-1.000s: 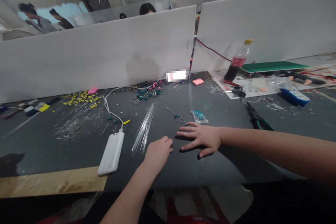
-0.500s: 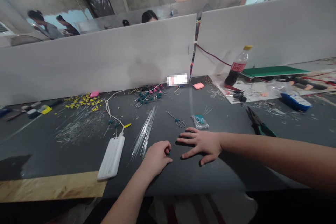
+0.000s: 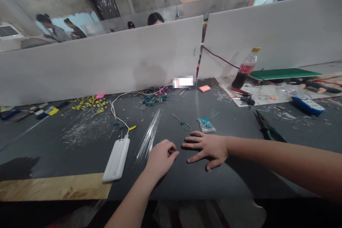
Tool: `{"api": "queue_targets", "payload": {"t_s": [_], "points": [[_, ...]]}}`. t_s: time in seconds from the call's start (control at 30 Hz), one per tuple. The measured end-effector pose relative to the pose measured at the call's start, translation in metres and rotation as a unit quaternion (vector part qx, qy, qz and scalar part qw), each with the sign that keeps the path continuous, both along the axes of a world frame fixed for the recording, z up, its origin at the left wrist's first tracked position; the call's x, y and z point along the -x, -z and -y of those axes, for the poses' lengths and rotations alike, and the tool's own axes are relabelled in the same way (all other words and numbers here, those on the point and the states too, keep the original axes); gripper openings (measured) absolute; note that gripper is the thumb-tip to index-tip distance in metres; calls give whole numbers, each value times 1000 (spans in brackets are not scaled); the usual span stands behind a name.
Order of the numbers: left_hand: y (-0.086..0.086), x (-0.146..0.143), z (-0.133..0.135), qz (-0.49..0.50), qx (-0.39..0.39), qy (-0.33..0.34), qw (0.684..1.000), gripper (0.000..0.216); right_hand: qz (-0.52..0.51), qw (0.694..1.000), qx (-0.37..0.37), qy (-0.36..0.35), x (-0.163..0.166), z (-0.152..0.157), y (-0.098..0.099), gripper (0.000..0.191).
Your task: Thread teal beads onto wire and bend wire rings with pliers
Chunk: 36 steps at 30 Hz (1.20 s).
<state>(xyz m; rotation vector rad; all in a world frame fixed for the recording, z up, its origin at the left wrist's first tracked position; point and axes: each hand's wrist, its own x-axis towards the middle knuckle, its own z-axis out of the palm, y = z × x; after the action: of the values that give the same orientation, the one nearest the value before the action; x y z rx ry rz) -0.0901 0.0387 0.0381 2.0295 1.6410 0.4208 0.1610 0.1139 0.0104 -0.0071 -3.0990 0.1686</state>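
Observation:
My left hand [image 3: 161, 158] rests on the dark table [image 3: 187, 178] with its fingers curled into a pinch; what it pinches is too small to make out. My right hand [image 3: 207, 146] lies flat beside it, fingers spread, palm down, holding nothing. A bundle of thin silver wires [image 3: 149, 135] lies just left of my left hand. A small wire piece with a mesh-like head [image 3: 183, 124] and a small plastic bag of teal parts [image 3: 205, 124] lie just beyond my right hand.
A white power bank [image 3: 117, 159] with its cable lies at the left. Yellow parts [image 3: 88, 102], teal and pink parts [image 3: 153, 97], pliers [image 3: 267, 129], a cola bottle [image 3: 245, 69] and a blue object [image 3: 306, 102] are spread around. White dividers [image 3: 107, 64] stand behind; people sit beyond.
My left hand's fingers have tightened into a pinch at the thumb and forefinger. The view has shifted slightly; my right hand stays flat in the same place.

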Motion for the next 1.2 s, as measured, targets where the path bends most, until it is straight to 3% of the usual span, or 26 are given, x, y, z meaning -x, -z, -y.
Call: {"api": "queue_targets", "payload": {"t_s": [0.17, 0.37, 0.47, 0.7, 0.97, 1.2], "points": [[-6, 9, -4, 54, -49, -25, 997, 12, -30, 1000, 7, 5, -2, -1, 4, 65], [-17, 33, -13, 86, -88, -112, 986, 17, -117, 983, 42, 133, -15, 9, 14, 72], [-16, 34, -13, 86, -79, -113, 987, 19, -111, 980, 49, 156, -18, 20, 12, 69], [-8, 17, -7, 74, -66, -47, 994, 16, -27, 995, 44, 85, -7, 20, 0, 63], [-8, 18, -7, 50, -54, -24, 997, 15, 9, 998, 30, 47, -2, 14, 1, 64], [-8, 16, -6, 44, -44, -16, 998, 15, -23, 999, 27, 40, -5, 14, 2, 62]]}}
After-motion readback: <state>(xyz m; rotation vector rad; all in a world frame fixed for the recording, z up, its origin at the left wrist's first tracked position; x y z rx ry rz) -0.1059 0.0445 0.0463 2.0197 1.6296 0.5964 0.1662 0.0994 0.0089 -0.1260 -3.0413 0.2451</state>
